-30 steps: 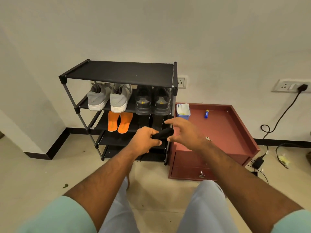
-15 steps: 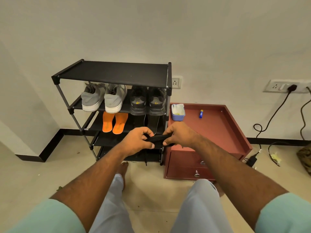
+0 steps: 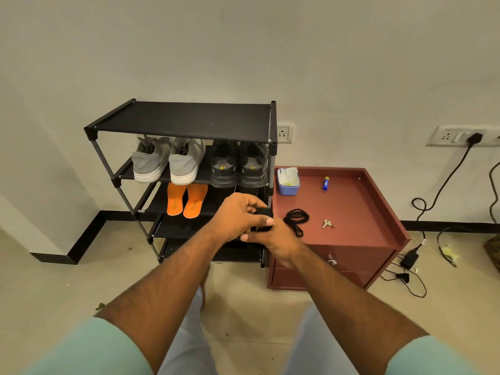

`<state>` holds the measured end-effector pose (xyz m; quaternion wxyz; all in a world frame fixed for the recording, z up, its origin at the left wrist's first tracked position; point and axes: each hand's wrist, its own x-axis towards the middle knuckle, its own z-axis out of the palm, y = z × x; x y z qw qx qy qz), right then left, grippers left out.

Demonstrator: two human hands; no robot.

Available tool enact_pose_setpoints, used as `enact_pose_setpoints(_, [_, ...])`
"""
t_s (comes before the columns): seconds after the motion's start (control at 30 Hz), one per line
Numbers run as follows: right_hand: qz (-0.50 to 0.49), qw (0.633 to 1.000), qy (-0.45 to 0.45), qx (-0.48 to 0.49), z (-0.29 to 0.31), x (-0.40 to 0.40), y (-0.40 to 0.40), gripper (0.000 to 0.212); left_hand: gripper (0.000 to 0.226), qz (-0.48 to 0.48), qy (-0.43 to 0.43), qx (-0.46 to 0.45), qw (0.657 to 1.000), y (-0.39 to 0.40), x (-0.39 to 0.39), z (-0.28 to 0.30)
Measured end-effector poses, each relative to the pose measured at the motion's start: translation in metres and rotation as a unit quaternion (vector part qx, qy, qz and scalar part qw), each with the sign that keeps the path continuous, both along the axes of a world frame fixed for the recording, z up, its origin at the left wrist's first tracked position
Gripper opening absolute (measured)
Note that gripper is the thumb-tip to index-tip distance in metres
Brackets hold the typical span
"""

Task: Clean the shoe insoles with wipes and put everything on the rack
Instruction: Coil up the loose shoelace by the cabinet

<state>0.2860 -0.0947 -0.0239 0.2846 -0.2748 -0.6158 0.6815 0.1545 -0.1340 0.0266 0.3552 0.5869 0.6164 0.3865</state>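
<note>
A bunched black shoelace [image 3: 263, 213] sits between my two hands in front of the black shoe rack [image 3: 189, 120]. My left hand [image 3: 238, 216] grips it from above and my right hand [image 3: 278, 239] pinches it from below with the thumb on top. A second black lace [image 3: 296, 219] lies coiled on the red cabinet [image 3: 359, 212]. Grey shoes [image 3: 169, 163] and black shoes [image 3: 238, 166] stand on the rack's second shelf. Two orange insoles [image 3: 186, 200] lie on the third shelf. A blue tub of wipes [image 3: 288, 181] stands at the cabinet's back left corner.
Keys [image 3: 328, 224] and a small blue stick [image 3: 326, 182] lie on the cabinet top. Cables and a charger [image 3: 410, 257] trail over the floor at the right, below wall sockets [image 3: 460, 136]. The rack's top shelf holds nothing.
Both hands have drawn the lace into a tighter bundle and shifted slightly right. The view has pulled back, so the lace and keys on the cabinet now show.
</note>
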Motion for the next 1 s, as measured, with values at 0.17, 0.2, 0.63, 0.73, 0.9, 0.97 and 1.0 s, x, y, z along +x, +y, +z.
enact_pose_setpoints(0.17, [0.031,0.982,0.078,-0.169,-0.014,-0.006,-0.006,0.034,0.022,0.003,0.024,-0.004,1.000,0.009,0.001,-0.002])
enact_pose_setpoints(0.2, [0.041,0.979,0.079,-0.181,-0.015,-0.005,-0.005,0.033,0.020,-0.001,0.031,-0.006,0.999,0.011,0.001,-0.002])
enact_pose_setpoints(0.63, [-0.001,0.981,-0.178,-0.077,-0.055,0.053,0.080,0.011,0.016,0.034,-0.048,-0.118,0.991,0.084,0.029,-0.067])
enact_pose_setpoints(0.73, [-0.058,0.969,-0.240,-0.025,-0.079,0.070,0.119,0.011,0.015,0.053,-0.078,-0.131,0.987,0.124,0.046,-0.104])
enact_pose_setpoints(0.9, [-0.258,0.905,-0.336,0.045,-0.140,0.106,0.209,0.015,0.026,0.071,-0.096,-0.145,0.982,0.194,0.069,-0.176])
enact_pose_setpoints(0.97, [-0.310,0.854,-0.409,0.089,-0.167,0.125,0.245,0.009,0.025,0.041,-0.057,-0.134,0.988,0.219,0.078,-0.211])
enact_pose_setpoints(1.0, [-0.321,0.830,-0.440,0.122,-0.170,0.132,0.256,0.011,0.026,0.024,-0.018,-0.115,0.993,0.224,0.077,-0.214])
